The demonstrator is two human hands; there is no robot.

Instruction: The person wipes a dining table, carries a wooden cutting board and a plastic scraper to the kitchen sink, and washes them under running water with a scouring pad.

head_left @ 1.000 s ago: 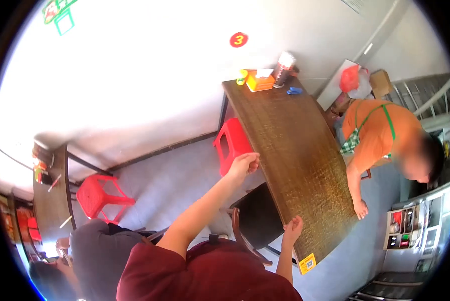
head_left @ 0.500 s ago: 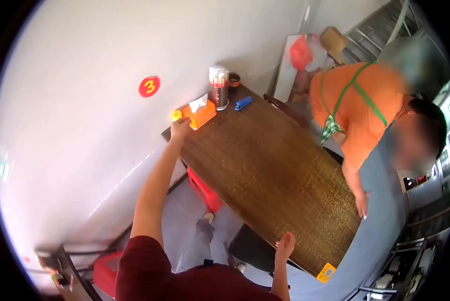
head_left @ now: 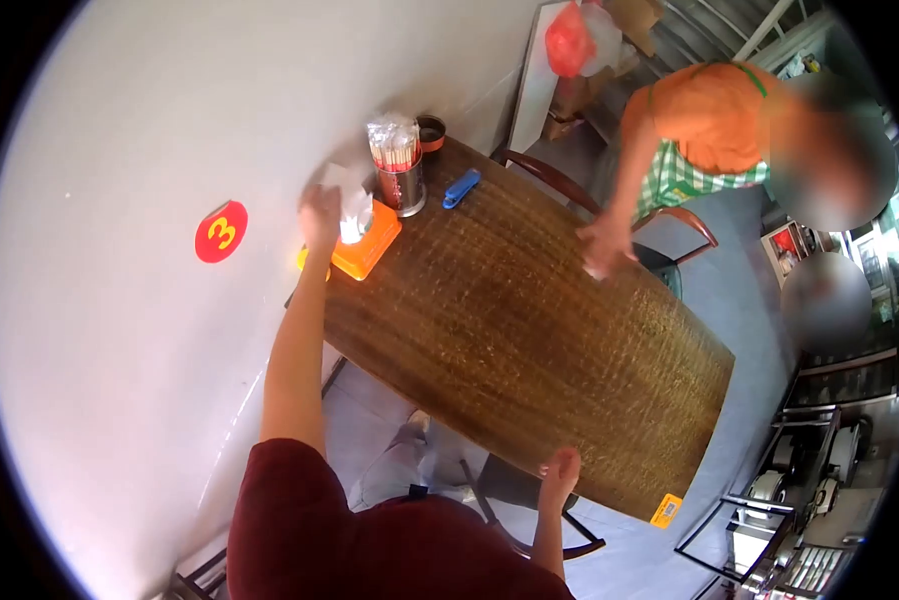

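My left hand is closed on a white tissue above the orange tissue box at the wall end of the brown table. A yellow item is partly hidden behind my left wrist. Close by stand a holder of wrapped chopsticks, a small dark bowl and a blue clip-like object. My right hand is at the table's near edge, its fingers curled; whether it holds anything is hidden.
Across the table, a person in an orange top and checked apron reaches a hand over the tabletop. Wooden-armed chairs stand at the far side, another chair near my legs. A yellow code sticker marks the right corner.
My left hand has moved to the tissue box and lifted a tissue upward. The other person's hand has moved from the right edge of the table toward its far side. The view has shifted.
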